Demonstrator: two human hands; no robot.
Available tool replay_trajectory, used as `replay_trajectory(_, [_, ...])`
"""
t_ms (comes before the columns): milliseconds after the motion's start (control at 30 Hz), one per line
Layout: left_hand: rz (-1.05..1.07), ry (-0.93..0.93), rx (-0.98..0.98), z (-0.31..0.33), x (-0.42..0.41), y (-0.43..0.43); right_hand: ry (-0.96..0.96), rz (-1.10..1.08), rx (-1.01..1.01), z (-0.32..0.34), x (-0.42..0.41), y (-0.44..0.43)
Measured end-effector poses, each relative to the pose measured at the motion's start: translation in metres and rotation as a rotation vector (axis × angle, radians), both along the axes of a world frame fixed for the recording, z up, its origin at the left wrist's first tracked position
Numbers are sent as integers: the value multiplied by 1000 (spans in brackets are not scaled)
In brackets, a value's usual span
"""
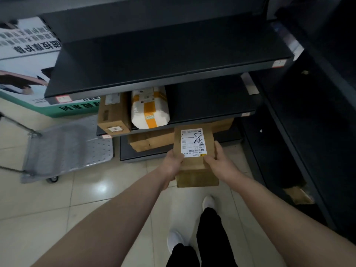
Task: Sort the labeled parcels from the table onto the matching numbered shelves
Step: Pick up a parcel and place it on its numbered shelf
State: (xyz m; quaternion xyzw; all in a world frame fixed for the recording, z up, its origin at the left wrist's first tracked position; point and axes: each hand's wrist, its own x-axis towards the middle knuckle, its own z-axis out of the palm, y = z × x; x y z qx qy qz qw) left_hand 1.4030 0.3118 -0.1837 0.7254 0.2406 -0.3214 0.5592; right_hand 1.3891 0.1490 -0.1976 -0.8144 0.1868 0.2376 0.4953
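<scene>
Left hand [171, 162] and right hand [218, 160], each grip closed on parcel [192, 170] marked 8, just in front of middle shelf [212, 101], unshelved. Brown box [113, 112], white parcel [149, 108] already on it; remainder can't tell.

Bare forearms [134, 199]; black trousers [211, 237]; white shoes [208, 202], possibly slip-ons, too blurred to tell.

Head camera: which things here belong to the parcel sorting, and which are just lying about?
Job: labelled brown box, gripped by left hand and right hand; dark shelves; shelved white parcel.
Lying about: grey trolley; printed banner.
</scene>
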Motion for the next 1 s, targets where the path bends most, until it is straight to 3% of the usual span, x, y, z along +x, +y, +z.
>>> replay_trajectory(300, [125,-6,34,-71,143,-36,8,31,30,-80,153,-33])
replay_trajectory(433, [135,-138,115,-114,198,-39,-84,98,-24,-113,214,-33])
replay_trajectory(533, [-10,-330,256,-141,222,-41,-125,268,-118,-138,240,-28])
replay_trajectory(633, [-261,-368,473,-161,226,-45,-134,495,-362,-156,246,-28])
replay_trajectory(800, [-567,-599,781,-173,217,-42,-352,782,-624,-157,249,-35])
replay_trajectory(1000, [-808,-542,964,-171,226,-38,-344,913,-747,-155,265,-38])
